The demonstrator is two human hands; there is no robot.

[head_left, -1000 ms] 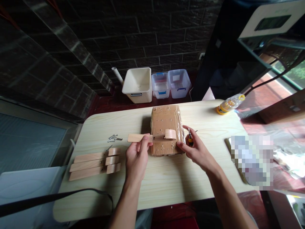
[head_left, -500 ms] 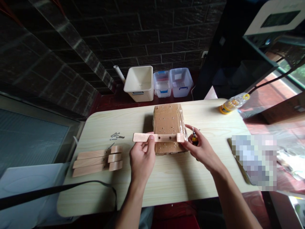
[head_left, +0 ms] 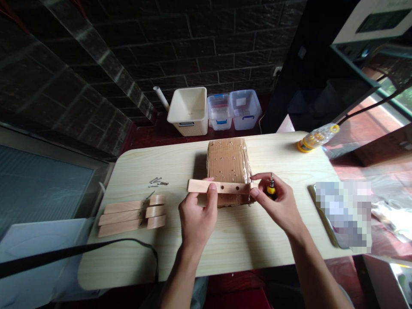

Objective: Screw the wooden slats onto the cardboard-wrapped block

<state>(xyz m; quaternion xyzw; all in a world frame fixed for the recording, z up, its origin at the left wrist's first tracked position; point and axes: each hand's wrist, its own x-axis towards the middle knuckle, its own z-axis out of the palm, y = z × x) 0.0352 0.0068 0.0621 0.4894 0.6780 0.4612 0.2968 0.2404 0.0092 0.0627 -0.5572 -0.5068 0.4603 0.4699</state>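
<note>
A wooden hook, a flat pale strip with two dark holes and a raised block at its right end, is held level in front of me. My left hand pinches its left half, thumb on top. At the other end, the thumb and a finger of my right hand grip the block. That same hand also keeps a small yellow-and-black screwdriver in its curled fingers, tip pointing away from me. Behind the hook is a plastic-wrapped cardboard box, its top dotted with small holes and partly covered by the hook.
Three similar wooden hooks lie side by side at the left, with several screws behind them. A clear bottle with yellow ends stands at the back right of the table. Plastic bins stand beyond the far edge.
Both hands have moved the wooden hook slightly to the right. My right fingers have closed around its end block, and the screwdriver has shifted right and now points more upright.
</note>
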